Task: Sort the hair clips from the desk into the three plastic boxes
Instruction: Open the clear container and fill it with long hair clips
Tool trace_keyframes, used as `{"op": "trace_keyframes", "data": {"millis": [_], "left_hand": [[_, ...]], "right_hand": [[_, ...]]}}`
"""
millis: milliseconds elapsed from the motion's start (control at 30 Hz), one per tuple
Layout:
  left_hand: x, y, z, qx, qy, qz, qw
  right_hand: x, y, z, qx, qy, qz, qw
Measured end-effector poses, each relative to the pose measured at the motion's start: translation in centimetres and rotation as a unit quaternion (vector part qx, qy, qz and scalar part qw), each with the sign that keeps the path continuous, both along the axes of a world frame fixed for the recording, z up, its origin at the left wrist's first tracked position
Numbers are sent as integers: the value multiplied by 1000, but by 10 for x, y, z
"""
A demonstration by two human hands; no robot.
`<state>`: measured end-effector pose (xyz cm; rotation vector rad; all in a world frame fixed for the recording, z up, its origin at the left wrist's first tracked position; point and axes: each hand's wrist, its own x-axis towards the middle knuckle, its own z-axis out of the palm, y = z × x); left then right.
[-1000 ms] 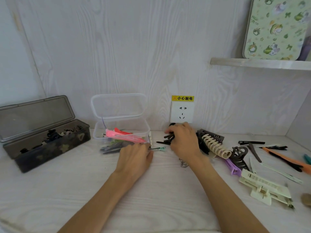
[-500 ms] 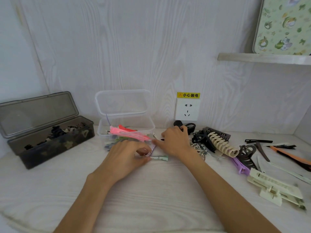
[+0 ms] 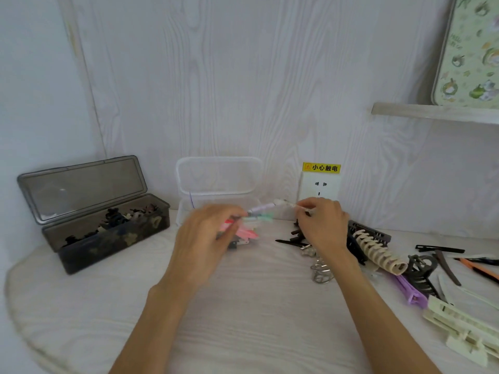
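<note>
My left hand (image 3: pixel 208 236) pinches a few thin clips, purple and green (image 3: pixel 260 213), and holds them up in front of the clear plastic box (image 3: pixel 216 179). That box has pink clips (image 3: pixel 243 233) inside, and its lid stands open. My right hand (image 3: pixel 322 225) pinches a pale thin clip (image 3: pixel 286 204) near the wall socket. The smoky dark box (image 3: pixel 105 233) at the left holds small dark claw clips. Loose clips lie on the desk at the right: a beige claw clip (image 3: pixel 378 252), a dark claw clip (image 3: pixel 422 268), a purple clip (image 3: pixel 410 290). The image is blurred around the left hand.
A wall socket (image 3: pixel 320 186) with a yellow label sits behind my right hand. A shelf (image 3: pixel 437 113) juts out at the upper right. Cream clips (image 3: pixel 459 330), flat black clips (image 3: pixel 440 249) and an orange clip (image 3: pixel 478 267) lie toward the right edge. A metal spiral clip (image 3: pixel 320 271) rests by my right wrist.
Both hands have lifted off the desk with thin clips in them. My right hand moved back right toward the socket, and the left rose in front of the clear box.
</note>
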<state>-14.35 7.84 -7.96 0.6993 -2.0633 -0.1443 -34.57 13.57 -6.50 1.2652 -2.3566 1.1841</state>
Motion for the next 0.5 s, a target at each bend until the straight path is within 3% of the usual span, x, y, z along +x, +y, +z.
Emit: {"op": "trace_keyframes", "data": {"millis": [100, 233, 433, 500], "left_hand": [[6, -25, 2, -2, -20, 128, 992], [5, -41, -9, 112, -69, 184, 974], [12, -42, -5, 141, 145, 276, 939], [15, -42, -5, 164, 176, 276, 931]], "right_hand": [[3, -6, -3, -68, -85, 50, 993], [20, -12, -8, -102, -43, 105, 988], [45, -22, -14, -110, 49, 157, 980], [53, -31, -9, -105, 72, 164, 978]]}}
